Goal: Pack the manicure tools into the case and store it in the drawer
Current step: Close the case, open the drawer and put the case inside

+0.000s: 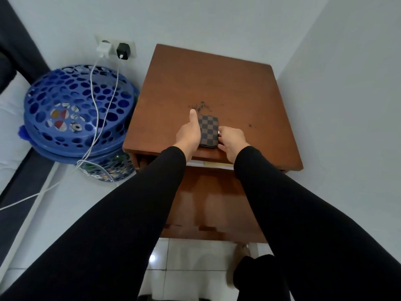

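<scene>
The case (208, 130) is lying shut on the nightstand (217, 83), close to its front edge, with its long axis running from that edge toward the back. Both hands are bracketing it: the left hand (188, 132) is pressing flat along the case's left side, thumb stretched toward the back, fingers hidden beneath — whether they are curling under cannot be told. The right hand (231, 139) is touching the near right corner, fingers pinching together at what looks like the zip pull. The drawer (208, 164) is sitting slightly open just below the front edge, directly under both wrists — so the case probably only needs lifting back toward the person and lowering in. No loose tools are showing.
</scene>
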A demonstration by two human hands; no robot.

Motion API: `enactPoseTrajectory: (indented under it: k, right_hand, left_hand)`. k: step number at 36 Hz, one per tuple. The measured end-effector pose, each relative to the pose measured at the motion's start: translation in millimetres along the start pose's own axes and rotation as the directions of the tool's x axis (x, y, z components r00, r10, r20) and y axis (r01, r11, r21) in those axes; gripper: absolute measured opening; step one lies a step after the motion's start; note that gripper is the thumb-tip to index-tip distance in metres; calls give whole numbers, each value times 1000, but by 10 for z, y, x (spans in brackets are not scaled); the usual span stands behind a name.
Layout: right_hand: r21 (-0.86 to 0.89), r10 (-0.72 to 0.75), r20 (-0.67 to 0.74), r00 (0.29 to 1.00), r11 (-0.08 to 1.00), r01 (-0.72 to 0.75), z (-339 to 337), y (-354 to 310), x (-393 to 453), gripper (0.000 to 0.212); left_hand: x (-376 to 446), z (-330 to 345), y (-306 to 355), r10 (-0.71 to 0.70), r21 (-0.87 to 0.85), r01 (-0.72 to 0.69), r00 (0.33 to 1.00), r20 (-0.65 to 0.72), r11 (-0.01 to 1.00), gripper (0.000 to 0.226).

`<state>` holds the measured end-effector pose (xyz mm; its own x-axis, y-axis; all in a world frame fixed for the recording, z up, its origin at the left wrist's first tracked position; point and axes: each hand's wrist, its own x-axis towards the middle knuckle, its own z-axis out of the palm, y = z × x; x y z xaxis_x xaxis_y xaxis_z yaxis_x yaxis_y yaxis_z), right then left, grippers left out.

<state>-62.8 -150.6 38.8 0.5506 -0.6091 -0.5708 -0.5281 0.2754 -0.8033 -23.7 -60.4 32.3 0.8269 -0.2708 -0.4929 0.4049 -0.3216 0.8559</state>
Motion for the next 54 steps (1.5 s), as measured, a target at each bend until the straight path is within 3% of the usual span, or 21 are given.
enactPoseTrajectory:
  k: [7,14,29,32,34,40,47,51,54]
  right_hand:
    - [35,29,20,999,999,-30,-39,91,-149,37]
    - [70,26,47,999,997,-29,-142,335,-387,35]
    - [71,134,40,990,988,-136,-294,1026,-844,37]
    - [80,158,42,987,984,-161,-312,1142,-843,38]
    - [89,169,50,984,981,-173,-321,1203,-822,37]
    - [73,232,76,970,969,-237,-323,1301,-693,39]
    - [28,300,58,952,953,-302,-218,1395,-444,33]
    - [13,324,62,944,946,-325,-173,1460,-294,30]
    - [3,335,68,940,942,-336,-161,1487,-218,41]
  left_hand:
    - [163,59,-251,-65,-132,68,998,26,989,128]
    - [-464,-51,-188,-75,-239,88,995,61,967,86]
    - [-810,-85,-846,-214,-263,229,973,86,937,98]
    - [-781,-62,-979,-229,-275,249,968,103,929,87]
    - [-778,-40,-1038,-247,-264,262,965,91,928,74]
    - [-667,11,-1154,-321,-258,347,937,140,902,88]
    - [-484,56,-1276,-377,-217,388,922,89,896,95]
    - [-392,80,-1326,-394,-217,401,916,78,890,88]
    - [-340,96,-1348,-393,-225,400,916,78,888,84]
